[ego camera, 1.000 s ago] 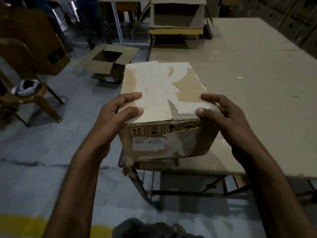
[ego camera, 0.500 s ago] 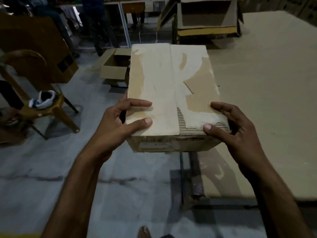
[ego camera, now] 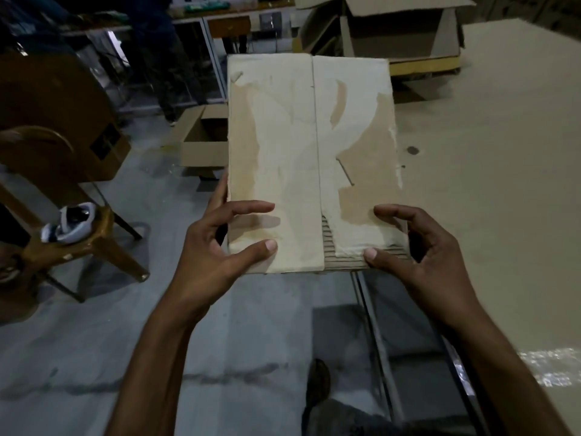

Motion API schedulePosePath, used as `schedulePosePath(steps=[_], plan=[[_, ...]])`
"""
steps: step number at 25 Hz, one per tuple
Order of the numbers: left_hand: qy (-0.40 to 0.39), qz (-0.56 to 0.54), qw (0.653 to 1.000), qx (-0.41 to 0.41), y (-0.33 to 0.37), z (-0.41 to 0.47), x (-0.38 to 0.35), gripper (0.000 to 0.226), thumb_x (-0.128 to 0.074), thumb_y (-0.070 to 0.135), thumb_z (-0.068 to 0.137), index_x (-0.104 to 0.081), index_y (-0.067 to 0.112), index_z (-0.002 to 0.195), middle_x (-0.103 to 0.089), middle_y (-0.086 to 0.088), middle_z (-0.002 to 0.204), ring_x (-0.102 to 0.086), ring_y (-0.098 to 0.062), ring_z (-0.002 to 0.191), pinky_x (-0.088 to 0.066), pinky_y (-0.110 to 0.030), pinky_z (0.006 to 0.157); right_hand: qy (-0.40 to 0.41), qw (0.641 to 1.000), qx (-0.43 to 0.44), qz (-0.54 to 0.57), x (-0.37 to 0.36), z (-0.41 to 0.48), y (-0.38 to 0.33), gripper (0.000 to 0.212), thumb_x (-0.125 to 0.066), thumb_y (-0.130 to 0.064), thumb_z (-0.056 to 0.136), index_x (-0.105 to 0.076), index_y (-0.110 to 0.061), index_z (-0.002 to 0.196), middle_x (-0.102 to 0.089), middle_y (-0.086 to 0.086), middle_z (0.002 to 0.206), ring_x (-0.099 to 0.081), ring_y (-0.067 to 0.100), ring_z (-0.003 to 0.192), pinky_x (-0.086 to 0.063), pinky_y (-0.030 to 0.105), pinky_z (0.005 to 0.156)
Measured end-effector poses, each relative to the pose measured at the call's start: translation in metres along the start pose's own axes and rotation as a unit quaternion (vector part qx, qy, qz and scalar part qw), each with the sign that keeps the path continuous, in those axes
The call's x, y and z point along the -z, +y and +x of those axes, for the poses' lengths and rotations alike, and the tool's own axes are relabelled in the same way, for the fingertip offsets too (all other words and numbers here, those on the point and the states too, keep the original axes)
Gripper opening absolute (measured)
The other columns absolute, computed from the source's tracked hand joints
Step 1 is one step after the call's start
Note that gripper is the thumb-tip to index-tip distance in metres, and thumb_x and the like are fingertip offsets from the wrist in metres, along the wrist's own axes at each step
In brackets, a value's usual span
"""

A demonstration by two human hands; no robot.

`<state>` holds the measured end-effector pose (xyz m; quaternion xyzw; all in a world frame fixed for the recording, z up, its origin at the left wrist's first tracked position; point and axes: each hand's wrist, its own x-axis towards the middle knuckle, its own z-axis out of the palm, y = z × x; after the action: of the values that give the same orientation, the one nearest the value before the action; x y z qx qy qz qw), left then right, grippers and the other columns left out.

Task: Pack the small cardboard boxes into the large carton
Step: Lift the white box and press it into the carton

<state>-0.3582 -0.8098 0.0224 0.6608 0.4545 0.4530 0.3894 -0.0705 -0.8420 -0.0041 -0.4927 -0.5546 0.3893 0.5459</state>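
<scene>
The table (ego camera: pixel 487 184) at 3 o'clock no longer carries the small cardboard box (ego camera: pixel 298 152); a second ago it sat on the near corner, now it is lifted over the floor (ego camera: pixel 94 357), centre; left hand (ego camera: pixel 213 253) and right hand (ego camera: pixel 421 256) each grip a near corner; carrying, I judge, has begun. The large carton (ego camera: pixel 402 36) at 1 o'clock gapes sideways, apparently empty; the open carton (ego camera: pixel 201 143) at 10 o'clock hides its contents.

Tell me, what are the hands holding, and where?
A box, held at its near corners: left hand on the left one, right hand on the right.
</scene>
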Motion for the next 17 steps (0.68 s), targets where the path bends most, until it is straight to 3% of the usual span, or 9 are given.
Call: schedulePosePath(steps=[6,9,12,15,17], plan=[[0.023,-0.011,0.999,-0.045,-0.029,0.126,0.030,0.041,-0.083,0.014,0.076,-0.075,0.021,0.116,-0.040,0.009,0.161,-0.042,-0.013,0.147,-0.045,-0.049,0.113,0.022,0.999,0.027,-0.002,-0.027,0.121,0.005,0.050,-0.081,-0.002,0.082,-0.068,-0.020,0.126,-0.071,-0.013,0.122,-0.069,0.004,0.108,-0.058,0.021,0.081],[0.031,-0.035,0.998,-0.037,-0.025,0.195,0.043,0.040,-0.080,0.021,0.077,-0.076,0.028,0.116,-0.051,0.008,0.152,-0.053,-0.007,0.135,-0.054,-0.029,0.100,0.032,0.998,0.051,-0.010,-0.033,0.188,-0.002,0.044,-0.078,-0.011,0.088,-0.069,-0.026,0.128,-0.069,-0.024,0.121,-0.066,0.001,0.112,-0.057,0.022,0.088],[0.034,-0.048,0.998,-0.005,-0.025,0.255,0.056,0.037,-0.075,0.024,0.079,-0.077,0.033,0.114,-0.060,0.010,0.141,-0.059,-0.006,0.124,-0.051,-0.015,0.082,0.031,0.998,0.055,-0.025,-0.043,0.251,-0.005,0.036,-0.072,-0.018,0.094,-0.070,-0.026,0.130,-0.070,-0.017,0.125,-0.063,-0.001,0.116,-0.053,0.017,0.089],[0.045,-0.057,0.996,0.052,-0.037,0.310,0.073,0.032,-0.073,0.017,0.085,-0.079,0.033,0.111,-0.066,0.013,0.133,-0.061,-0.009,0.119,-0.049,-0.013,0.069,0.029,0.999,0.003,-0.016,-0.061,0.309,-0.006,0.030,-0.061,-0.037,0.099,-0.074,-0.030,0.125,-0.071,-0.015,0.127,-0.062,0.001,0.116,-0.050,0.019,0.089],[0.052,-0.059,0.993,0.084,-0.050,0.346,0.090,0.031,-0.067,0.014,0.087,-0.081,0.034,0.106,-0.068,0.013,0.130,-0.060,-0.014,0.118,-0.049,-0.022,0.069,0.015,0.998,-0.063,-0.009,-0.075,0.344,-0.008,0.037,-0.048,-0.047,0.102,-0.078,-0.033,0.118,-0.073,-0.012,0.124,-0.063,0.010,0.116,-0.048,0.032,0.093]])
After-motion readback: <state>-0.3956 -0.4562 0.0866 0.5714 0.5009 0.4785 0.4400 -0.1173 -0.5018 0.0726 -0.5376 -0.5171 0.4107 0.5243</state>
